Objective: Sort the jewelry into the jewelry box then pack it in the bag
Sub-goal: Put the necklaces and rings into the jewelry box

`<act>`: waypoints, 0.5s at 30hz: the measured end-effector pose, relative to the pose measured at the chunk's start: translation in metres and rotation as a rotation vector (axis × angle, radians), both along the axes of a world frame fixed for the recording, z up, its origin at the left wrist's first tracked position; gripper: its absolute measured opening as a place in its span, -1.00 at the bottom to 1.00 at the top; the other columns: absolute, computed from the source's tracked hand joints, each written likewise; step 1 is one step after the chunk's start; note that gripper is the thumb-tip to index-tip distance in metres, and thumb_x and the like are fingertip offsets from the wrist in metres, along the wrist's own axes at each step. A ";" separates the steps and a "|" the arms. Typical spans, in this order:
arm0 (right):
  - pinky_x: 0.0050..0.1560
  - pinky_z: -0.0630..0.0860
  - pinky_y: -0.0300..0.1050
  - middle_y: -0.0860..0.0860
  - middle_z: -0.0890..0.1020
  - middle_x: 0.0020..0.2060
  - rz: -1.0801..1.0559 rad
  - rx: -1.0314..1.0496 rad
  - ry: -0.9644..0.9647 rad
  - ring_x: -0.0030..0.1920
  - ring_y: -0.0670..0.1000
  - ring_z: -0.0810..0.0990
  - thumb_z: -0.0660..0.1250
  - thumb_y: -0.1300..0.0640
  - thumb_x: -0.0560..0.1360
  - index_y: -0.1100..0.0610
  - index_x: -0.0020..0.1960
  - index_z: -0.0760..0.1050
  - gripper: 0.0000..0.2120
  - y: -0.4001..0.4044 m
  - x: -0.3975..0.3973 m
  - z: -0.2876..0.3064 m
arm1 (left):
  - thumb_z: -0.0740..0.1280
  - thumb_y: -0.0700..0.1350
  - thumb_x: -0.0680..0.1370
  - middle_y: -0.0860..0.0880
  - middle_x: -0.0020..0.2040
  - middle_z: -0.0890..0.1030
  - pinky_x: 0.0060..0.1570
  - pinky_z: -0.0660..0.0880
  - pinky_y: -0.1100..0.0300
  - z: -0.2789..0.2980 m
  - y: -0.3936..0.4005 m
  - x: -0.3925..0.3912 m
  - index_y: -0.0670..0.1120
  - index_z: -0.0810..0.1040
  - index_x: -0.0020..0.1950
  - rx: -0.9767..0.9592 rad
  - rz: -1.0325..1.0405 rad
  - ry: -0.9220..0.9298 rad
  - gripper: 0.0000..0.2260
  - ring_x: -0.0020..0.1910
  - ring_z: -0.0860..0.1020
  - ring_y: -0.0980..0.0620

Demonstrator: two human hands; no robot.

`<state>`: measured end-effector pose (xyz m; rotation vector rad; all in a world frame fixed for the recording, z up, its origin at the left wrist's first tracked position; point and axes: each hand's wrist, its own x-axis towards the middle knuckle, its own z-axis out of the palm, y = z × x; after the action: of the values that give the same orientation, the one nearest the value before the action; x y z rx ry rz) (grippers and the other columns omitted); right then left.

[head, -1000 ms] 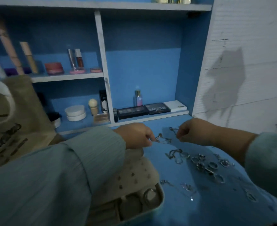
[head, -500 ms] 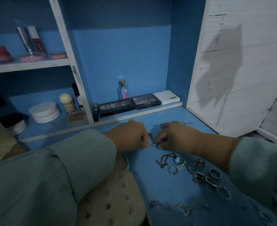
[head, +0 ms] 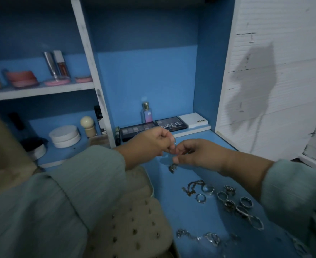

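Head view: left hand and right hand raised together above the blue desk, fingertips meeting. Both curled, pinching one small silver piece of jewelry between them; a short bit of it dangling just below the fingers, too small and blurred to tell what kind. Pale green sleeves on both forearms.

Below the right hand, on the desk: a loose scatter of silver rings, several touching one another, with a small chain at the scatter's near-left edge. Nearer the camera, under both wrists, more chain-like pieces, blurred.

Under the left forearm: the open jewelry box, its beige padded lid panel dotted with small studs, partly hidden by the sleeve. Left of that arm, a slice of tan bag at the frame edge.

Beyond the hands, at the back of the desk: two dark eyeshadow palettes, a white box and a small perfume bottle. To the left of the hands, shelves with a round white jar, pink compacts and lip-gloss tubes. To the right, a white slatted wall.
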<state>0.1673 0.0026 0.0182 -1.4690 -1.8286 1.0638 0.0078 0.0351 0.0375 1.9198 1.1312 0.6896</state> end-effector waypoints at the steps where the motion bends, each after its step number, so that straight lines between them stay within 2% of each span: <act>1: -0.20 0.40 -0.45 -0.13 0.56 -0.28 -0.006 0.011 0.015 -0.24 -0.18 0.49 0.44 0.13 0.41 -0.02 -0.18 0.55 -0.91 -0.002 -0.003 0.002 | 0.21 -0.15 0.59 0.13 -0.34 0.54 -0.23 0.44 0.36 0.003 -0.003 0.000 -0.02 0.45 -0.18 -0.014 -0.001 -0.024 -0.85 -0.37 0.51 0.32; 4: -0.36 0.32 -0.51 -0.19 0.51 -0.40 -0.053 0.063 -0.021 -0.37 -0.23 0.42 0.38 0.16 0.47 0.00 -0.25 0.54 -0.86 -0.009 -0.008 0.008 | 0.20 -0.18 0.59 0.12 -0.42 0.52 -0.20 0.46 0.30 0.013 -0.014 -0.002 -0.03 0.43 -0.19 -0.051 0.031 -0.109 -0.83 -0.31 0.51 0.18; 7: -0.32 0.34 -0.38 -0.13 0.52 -0.34 -0.096 0.066 -0.049 -0.34 -0.19 0.41 0.34 0.12 0.49 0.04 -0.21 0.54 -0.90 -0.017 -0.007 0.018 | 0.19 -0.14 0.60 0.01 -0.36 0.51 -0.21 0.51 0.35 0.027 -0.026 -0.010 -0.04 0.42 -0.17 -0.060 0.108 -0.163 -0.85 -0.35 0.51 0.18; 10: -0.31 0.35 -0.36 -0.17 0.55 -0.33 -0.136 0.089 -0.044 -0.34 -0.22 0.44 0.29 0.16 0.52 0.07 -0.20 0.52 -0.87 -0.028 -0.004 0.031 | 0.16 -0.10 0.62 -0.04 -0.33 0.49 -0.33 0.50 0.45 0.037 -0.037 -0.015 -0.06 0.41 -0.17 -0.049 0.159 -0.143 -0.83 -0.38 0.49 0.19; 12: -0.30 0.39 -0.30 -0.12 0.58 -0.30 -0.159 0.089 0.006 -0.27 -0.13 0.48 0.26 0.18 0.53 0.09 -0.22 0.50 -0.85 -0.035 -0.005 0.038 | 0.13 -0.10 0.63 -0.02 -0.31 0.45 -0.29 0.52 0.41 0.041 -0.045 -0.015 -0.07 0.41 -0.17 -0.066 0.159 -0.167 -0.80 -0.37 0.47 0.17; 15: -0.22 0.44 -0.19 -0.01 0.64 -0.24 -0.178 0.023 0.181 -0.23 -0.05 0.54 0.23 0.16 0.56 0.10 -0.22 0.45 -0.83 -0.046 -0.008 0.044 | 0.10 -0.13 0.64 0.00 -0.30 0.37 -0.15 0.54 0.29 0.046 -0.056 -0.013 -0.08 0.41 -0.12 -0.163 0.145 -0.297 -0.82 -0.37 0.44 0.14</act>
<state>0.1589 -0.0433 0.0626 -1.4422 -1.5497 1.0479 -0.0053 -0.0211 0.0837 1.5502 1.1073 0.9001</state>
